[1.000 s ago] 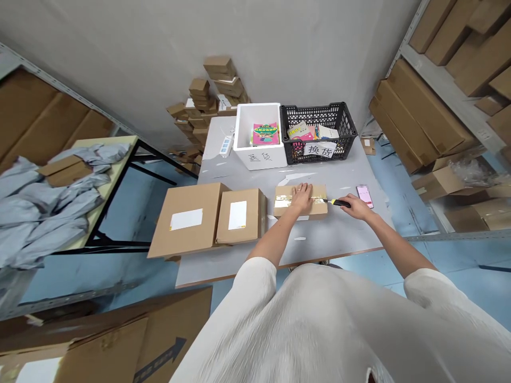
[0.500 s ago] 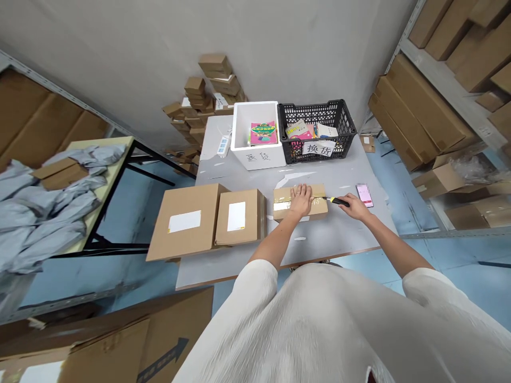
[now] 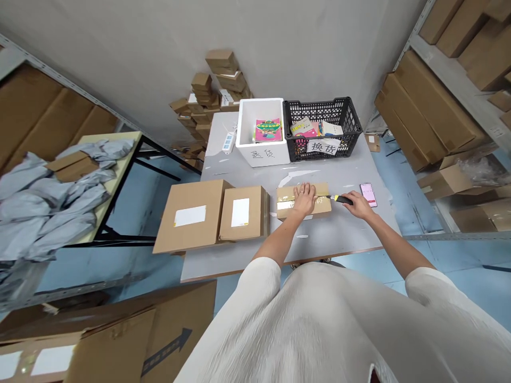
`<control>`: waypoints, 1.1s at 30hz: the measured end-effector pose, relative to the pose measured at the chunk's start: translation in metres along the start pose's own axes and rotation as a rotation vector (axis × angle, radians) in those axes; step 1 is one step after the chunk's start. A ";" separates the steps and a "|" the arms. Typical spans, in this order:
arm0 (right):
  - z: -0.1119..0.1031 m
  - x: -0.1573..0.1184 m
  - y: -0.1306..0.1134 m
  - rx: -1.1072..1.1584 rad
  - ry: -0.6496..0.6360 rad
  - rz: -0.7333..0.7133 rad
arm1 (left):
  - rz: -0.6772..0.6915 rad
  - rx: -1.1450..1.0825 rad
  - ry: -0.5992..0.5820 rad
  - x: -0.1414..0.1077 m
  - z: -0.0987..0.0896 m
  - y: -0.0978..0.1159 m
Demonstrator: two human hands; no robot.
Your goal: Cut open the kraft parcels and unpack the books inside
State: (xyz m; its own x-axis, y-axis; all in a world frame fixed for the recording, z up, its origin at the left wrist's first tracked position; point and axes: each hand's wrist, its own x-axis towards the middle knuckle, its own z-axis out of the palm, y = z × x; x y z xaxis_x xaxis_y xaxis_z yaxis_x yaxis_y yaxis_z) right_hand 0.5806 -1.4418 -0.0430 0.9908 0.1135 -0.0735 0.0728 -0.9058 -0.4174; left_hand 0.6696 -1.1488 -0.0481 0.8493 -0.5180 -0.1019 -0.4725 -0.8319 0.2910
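Note:
A small taped cardboard box point(image 3: 286, 211) lies on the grey table point(image 3: 239, 263) in front of me. My left hand point(image 3: 304, 199) rests flat on its top, fingers spread over the tape. In my right hand point(image 3: 358, 204) is a utility knife point(image 3: 343, 199) with a black and yellow handle, its blade end at the box's right edge, by the tape seam. A phone point(image 3: 368, 195) with a pinkish screen lies just to the right of my right hand.
Two larger boxes point(image 3: 191, 215) stand left on the table. Behind are a white foam bin point(image 3: 265, 156) and a black crate point(image 3: 323, 151), both holding books. A power strip point(image 3: 229, 142) lies beside the bin. Grey parcels point(image 3: 72, 197) cover a side table. Shelves with cartons flank the right.
The view has shifted slightly, so the table and its objects sit a little further right. Both hands keep nearly the same places on the box and knife.

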 end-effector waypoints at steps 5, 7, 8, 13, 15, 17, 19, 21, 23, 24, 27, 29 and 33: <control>-0.001 0.002 0.010 0.060 0.011 -0.011 | -0.005 -0.001 -0.004 -0.002 -0.001 0.001; -0.003 0.001 0.018 0.096 0.067 0.017 | -0.008 -0.010 -0.002 -0.003 -0.001 0.001; -0.004 0.001 0.022 0.112 0.098 0.030 | -0.010 -0.018 0.002 -0.003 -0.001 0.002; 0.007 0.004 0.029 0.191 0.156 0.073 | -0.023 -0.104 0.031 -0.003 0.003 0.001; 0.015 0.006 0.027 0.232 0.193 0.171 | -0.031 -0.157 0.034 -0.001 0.004 -0.001; 0.022 0.006 0.025 0.255 0.217 0.262 | -0.042 -0.204 0.038 0.001 0.002 -0.006; 0.028 0.005 0.025 0.257 0.208 0.314 | -0.040 -0.226 0.052 0.000 -0.001 -0.013; 0.032 0.004 0.024 0.247 0.180 0.344 | -0.028 -0.228 0.074 -0.005 -0.005 -0.022; 0.036 0.004 0.024 0.227 0.145 0.370 | -0.017 -0.227 0.095 -0.016 -0.008 -0.032; 0.039 0.004 0.024 0.213 0.125 0.383 | -0.016 -0.227 0.105 -0.024 -0.009 -0.037; 0.049 0.005 0.025 0.170 0.066 0.433 | -0.029 -0.217 0.139 -0.048 -0.010 -0.048; 0.058 0.005 0.026 0.156 0.028 0.481 | -0.046 -0.204 0.152 -0.064 -0.009 -0.053; 0.077 0.005 0.028 0.141 -0.025 0.553 | -0.066 -0.192 0.125 -0.085 -0.007 -0.057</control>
State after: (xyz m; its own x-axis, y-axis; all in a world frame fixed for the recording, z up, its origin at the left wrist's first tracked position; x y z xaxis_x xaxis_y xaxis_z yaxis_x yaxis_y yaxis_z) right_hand 0.5784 -1.4354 -0.1249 0.8742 -0.3506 -0.3360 -0.4732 -0.7705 -0.4272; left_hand 0.6259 -1.0556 -0.0495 0.9053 -0.4246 -0.0114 -0.3712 -0.8040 0.4645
